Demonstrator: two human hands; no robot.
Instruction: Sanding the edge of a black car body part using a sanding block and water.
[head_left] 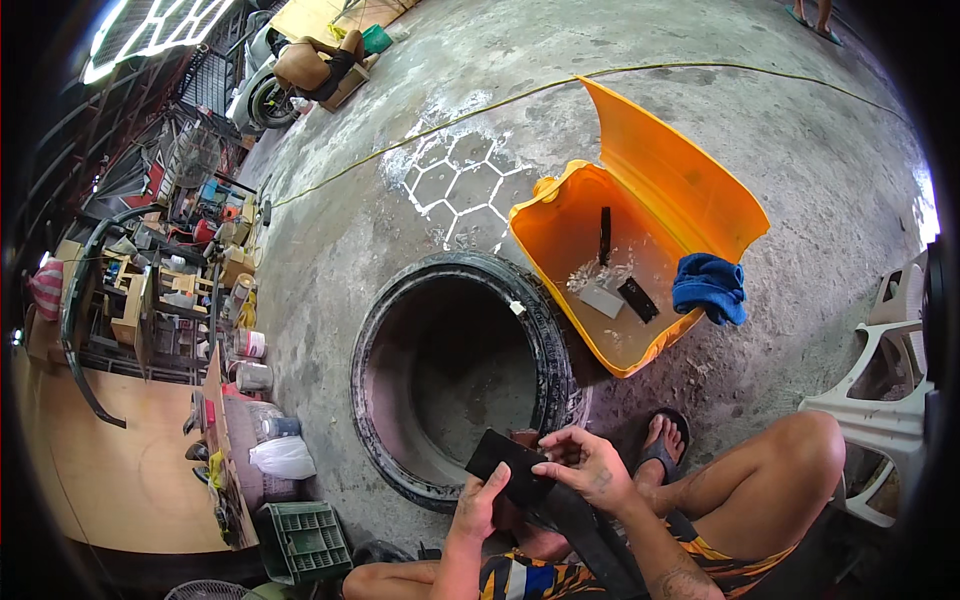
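Above my lap, my left hand (478, 508) grips a flat black rectangular piece (508, 466), its thumb lying on the face. At the piece's right end is my right hand (592, 468), its fingertips pinched together against the edge; anything small between them is hidden. A longer dark piece (578, 522) slopes across my lap below the right wrist. Just beyond my hands a large black ring (364, 385), like a tire, lies on the floor.
An orange open-topped container (562, 310) holds cloudy water, dark strips and a grey block (601, 299). A blue cloth (708, 288) hangs over its rim. White plastic chair (880, 385) at right; green crate (303, 540) at lower left. Another person (305, 68) crouches by a vehicle. A cable (440, 125) crosses the floor.
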